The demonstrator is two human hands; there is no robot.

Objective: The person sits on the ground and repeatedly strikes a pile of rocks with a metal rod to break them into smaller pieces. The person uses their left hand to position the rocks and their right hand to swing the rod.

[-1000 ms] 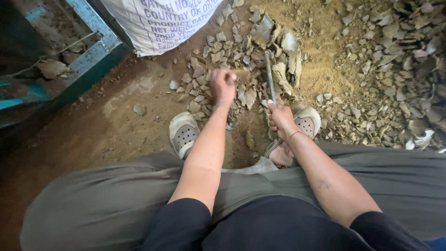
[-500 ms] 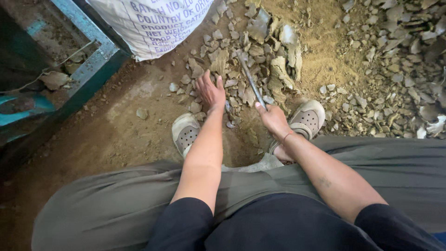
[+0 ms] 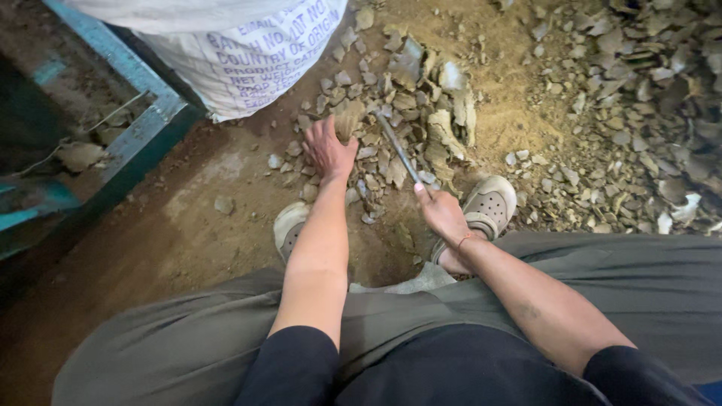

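I squat on a dirt floor over a heap of flat, pale stone pieces (image 3: 410, 83). My left hand (image 3: 329, 148) reaches forward with its fingers laid on one stone piece (image 3: 348, 120) at the near edge of the heap. My right hand (image 3: 441, 213) is closed around the handle of a thin metal hammer (image 3: 399, 153), whose far end points up and left into the stones. Both my feet in pale perforated clogs, the left (image 3: 289, 225) and the right (image 3: 487, 206), rest just below the heap.
A large white woven sack with printed text (image 3: 241, 53) stands at the top, behind the heap. A teal metal frame (image 3: 128, 143) runs along the left. More broken stone (image 3: 647, 113) covers the ground at the right.
My left hand has moved further forward onto a stone at the heap. The hammer has tilted from nearly upright to leaning up and left, and the view has shifted closer.
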